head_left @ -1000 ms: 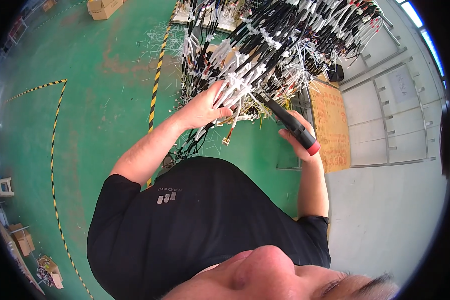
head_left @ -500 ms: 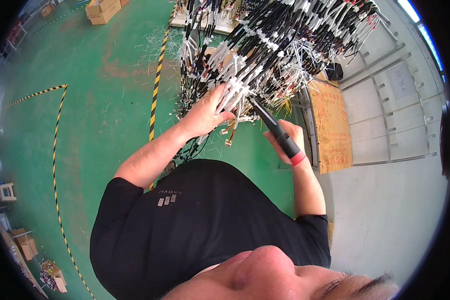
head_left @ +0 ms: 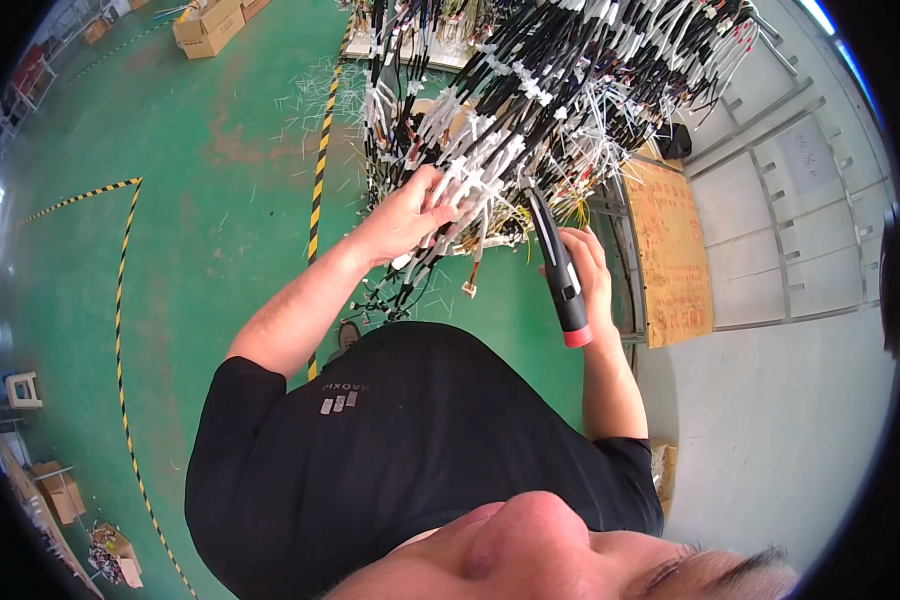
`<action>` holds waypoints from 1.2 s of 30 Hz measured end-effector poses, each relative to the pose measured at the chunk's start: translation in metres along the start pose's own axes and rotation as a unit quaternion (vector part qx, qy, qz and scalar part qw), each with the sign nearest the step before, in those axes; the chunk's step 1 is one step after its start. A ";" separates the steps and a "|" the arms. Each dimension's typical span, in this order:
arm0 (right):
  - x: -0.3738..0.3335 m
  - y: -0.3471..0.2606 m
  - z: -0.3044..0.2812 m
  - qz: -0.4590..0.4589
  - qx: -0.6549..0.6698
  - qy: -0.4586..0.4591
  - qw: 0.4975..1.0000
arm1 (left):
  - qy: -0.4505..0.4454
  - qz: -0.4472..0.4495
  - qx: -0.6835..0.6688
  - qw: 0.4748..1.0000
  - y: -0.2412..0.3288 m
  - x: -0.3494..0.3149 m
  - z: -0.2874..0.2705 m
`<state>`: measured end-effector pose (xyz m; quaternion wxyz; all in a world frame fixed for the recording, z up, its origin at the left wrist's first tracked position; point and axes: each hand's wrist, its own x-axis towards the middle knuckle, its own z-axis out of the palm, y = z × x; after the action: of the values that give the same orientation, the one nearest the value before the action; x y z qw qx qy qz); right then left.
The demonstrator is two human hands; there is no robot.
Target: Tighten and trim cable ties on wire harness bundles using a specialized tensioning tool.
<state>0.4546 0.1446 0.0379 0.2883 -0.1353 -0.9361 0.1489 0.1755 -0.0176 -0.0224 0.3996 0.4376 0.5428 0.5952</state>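
Observation:
A large hanging mass of wire harnesses (head_left: pixel 530 85), black and white sleeved with white ties round them, fills the upper middle. My left hand (head_left: pixel 410 220) is closed round a bundle of white-sleeved wires (head_left: pixel 467 180) at its lower front. In my right hand (head_left: pixel 590 265) is a black cable tie gun (head_left: pixel 555 260) with a red rear end. Its narrow nose points up at the wires, just right of the bundle; I cannot tell whether it touches them. The tool hides part of my right fingers. A small white connector (head_left: pixel 469 289) dangles below the bundle.
Cut white tie tails (head_left: pixel 320 95) litter the green floor behind yellow-black tape (head_left: pixel 317 200). A wooden board (head_left: pixel 667 255) on a metal frame stands right, beside a pale panelled wall (head_left: pixel 770 220). Cardboard boxes (head_left: pixel 210 30) sit far left. A small white stool (head_left: pixel 23 390) stands at left.
The tie gun's nose has come away from the white ties and shifted right, and the tool is more upright. My left hand still grips the bundle, slightly lower.

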 end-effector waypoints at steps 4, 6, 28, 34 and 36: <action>0.017 -0.022 -0.020 0.050 0.123 -0.043 0.990 | -0.076 -0.061 -0.112 0.989 -0.002 0.004 -0.004; 0.026 -0.020 -0.034 0.104 0.211 -0.122 0.964 | -0.081 -0.068 -0.153 0.983 0.007 0.002 0.000; -0.008 -0.012 0.004 0.079 0.106 -0.025 0.991 | -0.058 -0.073 -0.123 0.988 0.019 -0.006 0.000; 0.042 -0.029 -0.048 0.156 0.331 -0.160 0.917 | -0.046 -0.097 -0.113 0.988 0.021 -0.006 0.004; 0.057 -0.040 -0.056 0.157 0.300 -0.195 0.921 | -0.039 -0.096 -0.054 0.993 0.020 -0.005 0.003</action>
<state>0.4351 0.1382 0.1252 0.1006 -0.1557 -0.8519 0.4898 0.1803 -0.0232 -0.0023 0.4988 0.3837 0.5337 0.5649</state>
